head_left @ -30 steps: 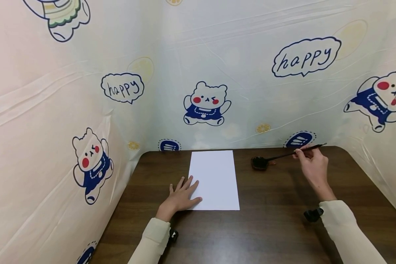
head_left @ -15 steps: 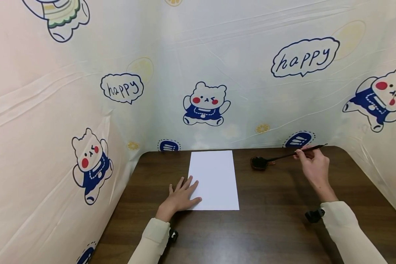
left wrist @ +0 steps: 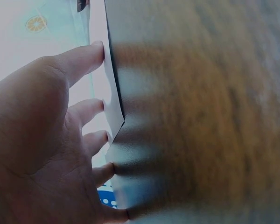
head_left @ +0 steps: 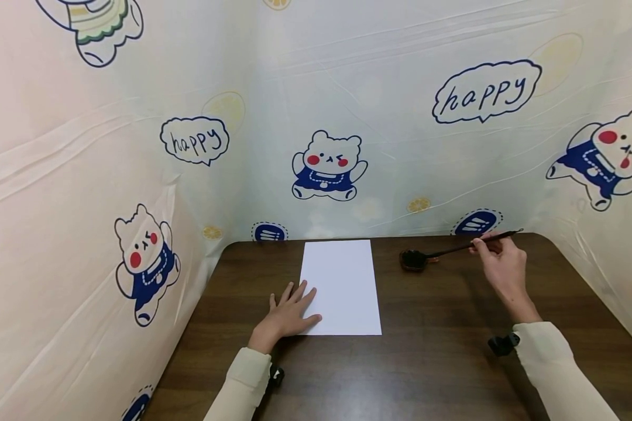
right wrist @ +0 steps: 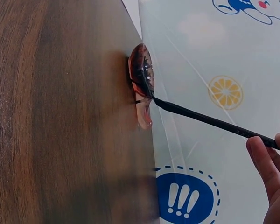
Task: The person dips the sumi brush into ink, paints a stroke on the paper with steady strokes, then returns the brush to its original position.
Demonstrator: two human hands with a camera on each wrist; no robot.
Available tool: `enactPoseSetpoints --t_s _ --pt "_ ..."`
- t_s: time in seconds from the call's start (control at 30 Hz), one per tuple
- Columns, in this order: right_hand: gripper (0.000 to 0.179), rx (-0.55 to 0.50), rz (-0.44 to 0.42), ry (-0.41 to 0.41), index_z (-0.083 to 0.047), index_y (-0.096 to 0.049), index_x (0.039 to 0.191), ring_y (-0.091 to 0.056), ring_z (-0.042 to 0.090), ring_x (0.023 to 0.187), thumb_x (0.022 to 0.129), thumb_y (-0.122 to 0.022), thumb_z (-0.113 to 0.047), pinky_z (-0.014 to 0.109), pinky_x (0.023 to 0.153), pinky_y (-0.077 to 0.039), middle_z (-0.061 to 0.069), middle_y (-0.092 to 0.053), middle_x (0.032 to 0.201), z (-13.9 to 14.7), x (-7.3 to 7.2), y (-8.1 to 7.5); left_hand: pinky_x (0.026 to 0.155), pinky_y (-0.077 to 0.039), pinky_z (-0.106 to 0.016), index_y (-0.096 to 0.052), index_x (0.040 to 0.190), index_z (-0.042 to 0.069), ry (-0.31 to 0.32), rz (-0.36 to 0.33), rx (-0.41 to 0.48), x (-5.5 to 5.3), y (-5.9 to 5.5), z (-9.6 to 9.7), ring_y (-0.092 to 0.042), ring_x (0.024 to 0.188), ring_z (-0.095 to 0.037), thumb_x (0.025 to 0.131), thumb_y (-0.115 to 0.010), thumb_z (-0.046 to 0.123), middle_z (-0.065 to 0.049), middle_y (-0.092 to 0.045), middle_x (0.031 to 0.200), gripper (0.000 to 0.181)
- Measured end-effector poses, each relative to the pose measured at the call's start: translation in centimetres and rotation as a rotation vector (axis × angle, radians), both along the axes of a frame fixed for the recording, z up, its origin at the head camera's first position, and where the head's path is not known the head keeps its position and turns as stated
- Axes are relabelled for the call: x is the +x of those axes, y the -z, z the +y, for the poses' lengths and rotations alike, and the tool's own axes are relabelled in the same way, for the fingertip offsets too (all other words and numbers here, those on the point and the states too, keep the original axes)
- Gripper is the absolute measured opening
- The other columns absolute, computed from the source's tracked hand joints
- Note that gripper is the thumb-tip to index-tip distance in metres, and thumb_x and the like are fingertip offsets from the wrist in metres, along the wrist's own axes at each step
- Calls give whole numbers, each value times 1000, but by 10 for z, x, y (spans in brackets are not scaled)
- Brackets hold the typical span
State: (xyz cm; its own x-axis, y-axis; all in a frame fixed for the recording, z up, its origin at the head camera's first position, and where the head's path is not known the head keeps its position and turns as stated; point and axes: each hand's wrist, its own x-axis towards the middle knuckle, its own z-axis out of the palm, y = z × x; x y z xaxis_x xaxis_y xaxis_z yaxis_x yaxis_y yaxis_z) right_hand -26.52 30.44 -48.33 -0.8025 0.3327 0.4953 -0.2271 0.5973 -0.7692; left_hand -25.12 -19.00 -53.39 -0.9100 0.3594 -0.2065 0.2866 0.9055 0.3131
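Note:
On the brown table lies a blank white sheet of paper [head_left: 342, 286]. My left hand [head_left: 285, 318] rests spread on its lower left edge, fingers straight; the left wrist view shows fingertips [left wrist: 97, 105] along the paper's edge. At the right, my right hand [head_left: 502, 266] pinches a dark writing brush [head_left: 453, 249] by its handle, held slanting. The brush tip dips into a small translucent reddish-brown dish [head_left: 413, 261] of black ink. In the right wrist view the dish [right wrist: 141, 70] has a short handle [right wrist: 144, 121], and the brush [right wrist: 214, 122] meets its rim.
The wooden table [head_left: 347, 380] has a rounded back edge against a pale curtain [head_left: 390, 175] printed with bears and lemon slices. More curtain [head_left: 74, 263] hangs along the left side. A small black wrist camera [head_left: 504, 345] sits under the right sleeve.
My right hand and forearm have shifted very slightly to the right. The brush tip stays in the dish. The left hand and paper have not visibly moved.

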Motion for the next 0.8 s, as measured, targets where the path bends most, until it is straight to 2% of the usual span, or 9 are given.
enactPoseSetpoints --t_s 0.13,0.4,0.53,0.67,0.73,0.8 --pt "24 4 11 -4 6 -65 113 -62 -22 76 106 -66 -17 0 70 -48 27 -77 104 0 1 -1 119 -4 -86 -34 169 26 0 -2 1 0 0 0 -8 166 -47 103 -58 61 -8 -16 181 79" --pt "22 17 39 1 6 -65 112 -56 -28 75 106 -67 -14 -1 70 -46 29 -77 102 1 4 -6 120 -2 -85 -34 169 23 8 -3 21 -3 1 0 -7 166 -47 103 -56 62 -10 -16 180 80" --pt "22 26 54 5 7 -66 112 -59 -26 76 106 -68 -14 -1 70 -46 28 -77 102 2 5 -9 119 2 -86 -33 169 24 9 -6 50 -7 13 -4 -4 166 -47 101 -56 66 -9 -13 181 84" --pt "21 35 76 3 7 -67 111 -61 -24 77 105 -68 -13 -1 70 -46 27 -77 101 2 7 -13 119 4 -85 -30 170 29 1 4 43 -15 29 -8 0 167 -43 100 -55 70 -2 -9 182 85" --pt "20 41 82 1 7 -67 110 -60 -25 77 105 -69 -13 -1 70 -46 28 -77 100 1 7 -16 119 4 -86 -31 169 30 -1 17 46 -15 30 -8 -2 167 -43 99 -55 71 -2 -11 182 85" --pt "20 48 84 -2 6 -67 110 -59 -27 77 105 -69 -13 -2 70 -45 28 -78 99 1 8 -18 119 3 -86 -32 169 29 -1 8 51 -12 22 -6 -4 167 -44 100 -57 68 -4 -12 181 83"
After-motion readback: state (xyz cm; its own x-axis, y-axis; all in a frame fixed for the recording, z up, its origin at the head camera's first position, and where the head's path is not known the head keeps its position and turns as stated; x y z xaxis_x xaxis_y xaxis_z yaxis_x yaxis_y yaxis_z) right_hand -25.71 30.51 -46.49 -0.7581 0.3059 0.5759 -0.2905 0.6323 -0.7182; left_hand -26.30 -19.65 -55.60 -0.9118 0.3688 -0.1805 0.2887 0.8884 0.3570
